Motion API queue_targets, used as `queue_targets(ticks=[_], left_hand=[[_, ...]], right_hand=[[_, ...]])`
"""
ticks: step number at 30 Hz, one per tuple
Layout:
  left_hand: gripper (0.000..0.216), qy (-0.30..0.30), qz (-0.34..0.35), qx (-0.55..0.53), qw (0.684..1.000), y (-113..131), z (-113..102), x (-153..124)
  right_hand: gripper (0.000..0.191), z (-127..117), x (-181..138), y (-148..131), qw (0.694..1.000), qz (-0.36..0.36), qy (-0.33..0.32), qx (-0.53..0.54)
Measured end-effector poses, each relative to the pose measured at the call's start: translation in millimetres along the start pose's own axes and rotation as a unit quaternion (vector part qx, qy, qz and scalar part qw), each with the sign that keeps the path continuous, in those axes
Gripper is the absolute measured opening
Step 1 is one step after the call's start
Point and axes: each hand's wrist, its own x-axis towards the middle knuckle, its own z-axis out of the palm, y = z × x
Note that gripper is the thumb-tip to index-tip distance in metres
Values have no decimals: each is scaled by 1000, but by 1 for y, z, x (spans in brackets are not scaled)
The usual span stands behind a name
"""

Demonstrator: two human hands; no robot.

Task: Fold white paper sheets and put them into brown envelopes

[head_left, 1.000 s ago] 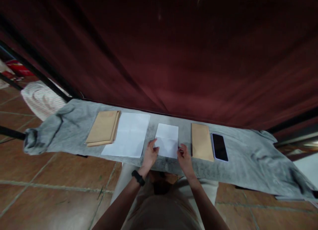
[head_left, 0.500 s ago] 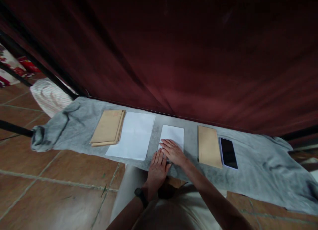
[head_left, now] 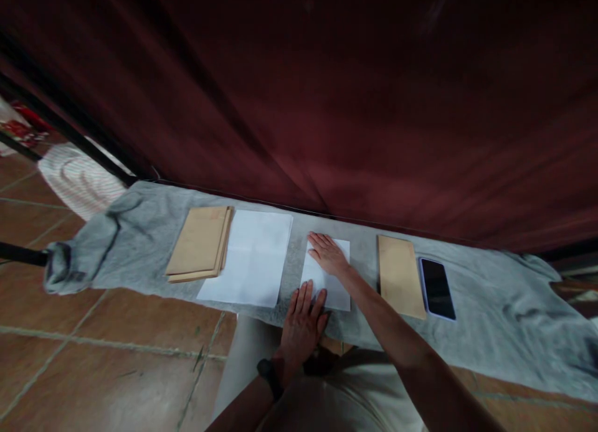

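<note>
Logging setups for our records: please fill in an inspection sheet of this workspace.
surface: grey cloth, rumpled at both ends
job's things: small sheet between large sheet and brown envelope; brown stack overlaps the large sheet
clutter: phone beside the brown envelope
hands: left hand at the small sheet's near edge, right hand across its far part
cables: none clearly seen
surroundings: dark red curtain beyond, tiled floor, striped cloth at left

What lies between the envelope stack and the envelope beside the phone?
The head view shows a white sheet, then a smaller white paper, the right hand on it and the left hand at its near edge.
</note>
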Motion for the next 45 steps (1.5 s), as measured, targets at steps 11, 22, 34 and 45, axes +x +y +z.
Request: queue_targets(ticks=[11, 22, 34, 45], left_hand=[[57, -13, 2, 2, 1000, -1, 0, 1], [49, -17, -16, -52, 998, -4, 2, 4], [59, -23, -1, -124, 992, -1, 30, 115], [60, 34, -106, -88, 990, -36, 19, 73]], right_hand=[[53, -4, -7, -21, 998, 59, 27, 10], [50, -9, -130, -46, 989, 134, 63, 15], [50, -4, -143, -44, 981, 171, 96, 0], [52, -7, -143, -46, 979, 186, 88, 19]])
